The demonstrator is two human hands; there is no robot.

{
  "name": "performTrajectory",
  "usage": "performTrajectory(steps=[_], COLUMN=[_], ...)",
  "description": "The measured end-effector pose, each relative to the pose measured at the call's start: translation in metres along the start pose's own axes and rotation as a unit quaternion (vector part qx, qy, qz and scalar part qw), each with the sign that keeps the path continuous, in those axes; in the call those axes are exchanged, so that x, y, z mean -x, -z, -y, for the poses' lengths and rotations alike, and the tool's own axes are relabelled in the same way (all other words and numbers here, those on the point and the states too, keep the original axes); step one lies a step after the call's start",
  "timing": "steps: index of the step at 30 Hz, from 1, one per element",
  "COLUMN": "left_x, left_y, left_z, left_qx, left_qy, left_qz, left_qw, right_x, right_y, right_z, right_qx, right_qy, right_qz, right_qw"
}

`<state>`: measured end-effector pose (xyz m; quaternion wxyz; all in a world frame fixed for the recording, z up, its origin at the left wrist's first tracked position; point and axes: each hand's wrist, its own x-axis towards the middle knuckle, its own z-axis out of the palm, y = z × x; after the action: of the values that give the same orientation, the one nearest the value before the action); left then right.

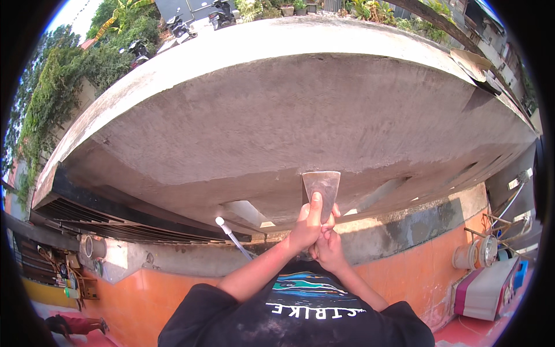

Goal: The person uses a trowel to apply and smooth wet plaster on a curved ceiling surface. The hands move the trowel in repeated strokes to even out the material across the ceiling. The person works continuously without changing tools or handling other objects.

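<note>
A putty knife (321,184) with a wide, grey-smeared blade points up at the concrete wall (277,110) in front of me. Its top edge meets or nearly meets the wall, close to where rough plaster borders a smoother, browner band. My left hand (307,224) grips the knife, thumb laid flat along the blade, a finger showing behind it. Just below and to the right, my right hand (329,247) is closed at the handle end, against the left hand. The handle itself is hidden by the fingers.
Slanted openings (245,213) pierce the lower wall. A white-tipped pole (231,236) leans left of my arms, near a dark slatted metal grille (115,217). Buckets (485,250) and a striped padded item (485,289) stand right. Cardboard (471,62) lies on the pale wall top (260,37).
</note>
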<state>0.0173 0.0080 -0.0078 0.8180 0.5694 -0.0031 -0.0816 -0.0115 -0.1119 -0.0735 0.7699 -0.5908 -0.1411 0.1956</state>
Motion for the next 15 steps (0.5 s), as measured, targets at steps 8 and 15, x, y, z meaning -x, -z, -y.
performTrajectory(steps=[8,15], left_x=[-0.003,0.013], left_y=[-0.001,0.003], left_z=[0.007,-0.006], left_qx=[0.023,-0.027], left_qy=[0.005,0.050], left_qz=[-0.006,-0.022], left_qw=[1.000,0.998], right_x=[0.001,0.008], right_y=[0.004,-0.019], right_z=[0.002,-0.002], right_qx=[0.005,-0.109], right_qy=[0.001,-0.020], right_qz=[0.016,0.056], right_qw=[1.000,0.992])
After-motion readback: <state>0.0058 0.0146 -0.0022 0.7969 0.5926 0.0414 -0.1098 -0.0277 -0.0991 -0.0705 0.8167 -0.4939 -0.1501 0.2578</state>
